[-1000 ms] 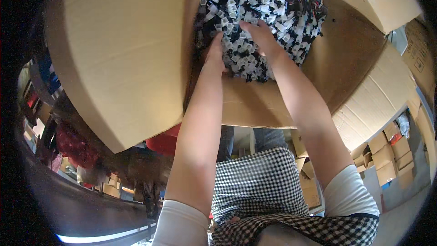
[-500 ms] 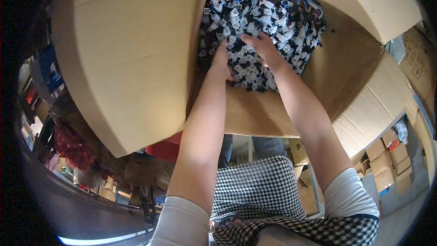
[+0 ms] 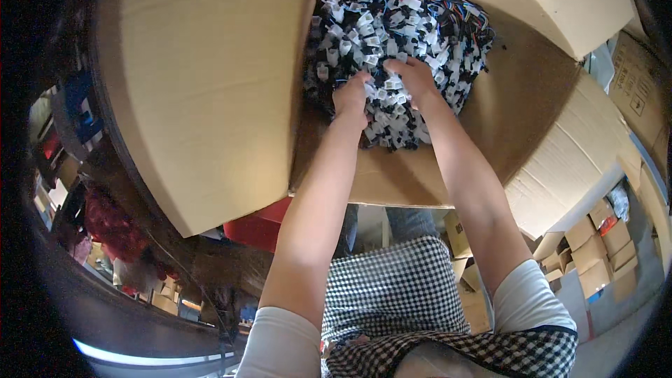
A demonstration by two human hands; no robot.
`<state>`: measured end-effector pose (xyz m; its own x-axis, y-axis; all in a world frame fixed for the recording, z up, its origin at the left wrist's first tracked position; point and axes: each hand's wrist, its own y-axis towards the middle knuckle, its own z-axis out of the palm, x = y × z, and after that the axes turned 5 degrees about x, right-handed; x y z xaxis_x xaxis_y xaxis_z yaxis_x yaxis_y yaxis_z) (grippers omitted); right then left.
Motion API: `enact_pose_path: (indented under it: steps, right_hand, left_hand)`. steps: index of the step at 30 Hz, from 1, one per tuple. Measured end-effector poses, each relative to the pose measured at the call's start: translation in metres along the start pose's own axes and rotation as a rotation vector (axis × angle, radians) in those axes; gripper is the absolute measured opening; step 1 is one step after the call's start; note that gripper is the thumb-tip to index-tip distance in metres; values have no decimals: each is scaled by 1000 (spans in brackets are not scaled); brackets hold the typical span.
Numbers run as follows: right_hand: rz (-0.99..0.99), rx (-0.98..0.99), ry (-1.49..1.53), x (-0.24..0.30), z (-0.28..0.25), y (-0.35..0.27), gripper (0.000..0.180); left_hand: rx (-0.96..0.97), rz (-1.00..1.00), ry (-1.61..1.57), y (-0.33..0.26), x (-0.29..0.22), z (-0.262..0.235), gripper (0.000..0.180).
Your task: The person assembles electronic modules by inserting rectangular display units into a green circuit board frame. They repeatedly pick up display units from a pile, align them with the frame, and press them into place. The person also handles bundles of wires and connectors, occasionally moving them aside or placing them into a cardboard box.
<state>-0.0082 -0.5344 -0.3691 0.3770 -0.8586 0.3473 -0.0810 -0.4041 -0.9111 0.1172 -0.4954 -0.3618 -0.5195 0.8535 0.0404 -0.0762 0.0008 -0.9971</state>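
Note:
A dense mass of wire harnesses with white plastic connectors and black ends fills much of an open cardboard box. My left hand is closed at the near left side of the pile, its thumb and fingers curled against the connectors. Facing it from the right, my right hand is closed on the same bunch, its thumb reaching left over the white pieces. Several connectors show between the two hands. The fingertips sunk in the pile are hidden.
A large box flap stands open at the left, and another flap leans out at the right. Beneath the left flap is a red object. Small cartons are stacked on the right, and a dark red bundle lies far left.
My left hand has moved slightly right and nearer to me, and its fingers have curled in. My right hand has shifted slightly right and nearer, closing on the connectors.

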Motion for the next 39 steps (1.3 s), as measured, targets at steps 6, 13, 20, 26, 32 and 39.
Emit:
enact_pose_path:
  steps: [6,13,20,26,32,39]
  right_hand:
    - [-58,29,388,-7,-26,-35,30]
    - [-1,148,377,5,-45,-42,27]
    - [132,137,-112,36,-27,-36,50]
    - [191,223,-321,43,-31,-44,79]
    - [154,326,136,-1,-32,-31,86]
    - [96,235,193,31,-30,-73,48]
  left_hand:
    - [75,54,-29,-72,10,15,30]
    - [151,-20,-44,-93,-3,14,29]
    - [133,55,-49,-59,-5,-3,26]
    - [97,38,100,-60,-5,-8,32]
    - [136,-2,-78,-59,11,0,31]
    - [205,12,-232,-71,8,6,28]
